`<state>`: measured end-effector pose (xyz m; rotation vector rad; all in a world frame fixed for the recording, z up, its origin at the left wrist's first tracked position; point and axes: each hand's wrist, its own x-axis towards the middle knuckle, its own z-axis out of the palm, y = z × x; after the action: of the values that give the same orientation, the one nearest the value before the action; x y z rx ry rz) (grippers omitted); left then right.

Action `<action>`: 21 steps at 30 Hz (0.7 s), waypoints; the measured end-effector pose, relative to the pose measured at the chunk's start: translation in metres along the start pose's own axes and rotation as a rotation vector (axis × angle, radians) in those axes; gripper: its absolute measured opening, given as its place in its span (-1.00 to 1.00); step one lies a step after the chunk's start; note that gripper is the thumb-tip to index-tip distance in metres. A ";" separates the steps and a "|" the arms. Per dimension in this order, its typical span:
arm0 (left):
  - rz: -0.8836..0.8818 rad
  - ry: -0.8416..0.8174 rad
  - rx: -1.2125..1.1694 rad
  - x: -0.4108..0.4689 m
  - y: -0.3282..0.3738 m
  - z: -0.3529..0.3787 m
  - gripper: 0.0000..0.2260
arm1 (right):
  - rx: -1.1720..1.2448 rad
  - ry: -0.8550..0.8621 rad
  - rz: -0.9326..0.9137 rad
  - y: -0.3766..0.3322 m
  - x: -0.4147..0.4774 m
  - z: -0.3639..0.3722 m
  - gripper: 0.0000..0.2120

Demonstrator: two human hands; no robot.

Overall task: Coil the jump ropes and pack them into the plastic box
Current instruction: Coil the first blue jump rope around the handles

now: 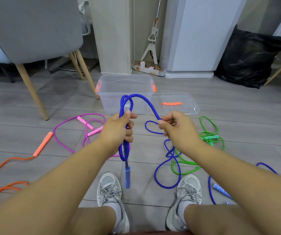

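1. Four jump ropes are in view, one of each colour: blue, purple, orange and green.
2. The blue rope is the only one lifted. It arches between the two hands at the centre of the frame, and the rest trails in loose loops on the floor at lower right.
3. The left hand is closed round a bundle of blue loops held upright. One blue handle dangles below the fist, blurred.
4. The right hand pinches a single blue strand between thumb and fingers.
5. The second blue handle lies on the floor at lower right.
6. The purple rope sprawls left of centre with its two pink handles close together.
7. The orange rope runs along the left edge, with one orange handle visible.
8. The green rope lies tangled at right, crossing the blue one, with its green handles bunched together.
9. There is one clear plastic box with orange latches. It stands open on the floor above centre, behind the raised rope, and all four ropes are outside it.
10. Its one lid lies flat just to the right of the box.
11. Two grey shoes show at the bottom of the frame.
12. A grey chair stands at upper left and a black bag at upper right.
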<state>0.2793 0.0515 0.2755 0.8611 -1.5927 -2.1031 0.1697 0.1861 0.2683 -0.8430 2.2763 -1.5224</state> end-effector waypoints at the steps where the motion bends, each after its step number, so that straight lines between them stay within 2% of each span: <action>1: 0.012 0.001 0.012 -0.001 -0.001 0.003 -0.75 | -0.002 0.013 -0.018 -0.003 -0.001 0.005 -0.90; 4: 0.048 0.012 0.023 -0.003 -0.003 0.011 -0.78 | -0.016 0.012 -0.028 -0.010 -0.002 0.016 -0.97; 10: 0.076 0.044 0.023 -0.004 -0.002 0.017 -0.88 | -0.063 -0.117 -0.041 -0.017 -0.009 0.029 -0.85; 15: 0.085 0.052 0.124 -0.001 -0.005 0.012 -0.87 | -0.058 -0.197 -0.052 -0.017 -0.014 0.027 -0.90; 21: 0.111 0.084 0.102 0.003 -0.004 0.006 -0.82 | -0.130 -0.291 -0.084 -0.001 -0.012 0.012 -0.90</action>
<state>0.2734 0.0554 0.2722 0.8611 -1.6753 -1.8991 0.1857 0.1838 0.2627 -1.1272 2.1649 -1.2018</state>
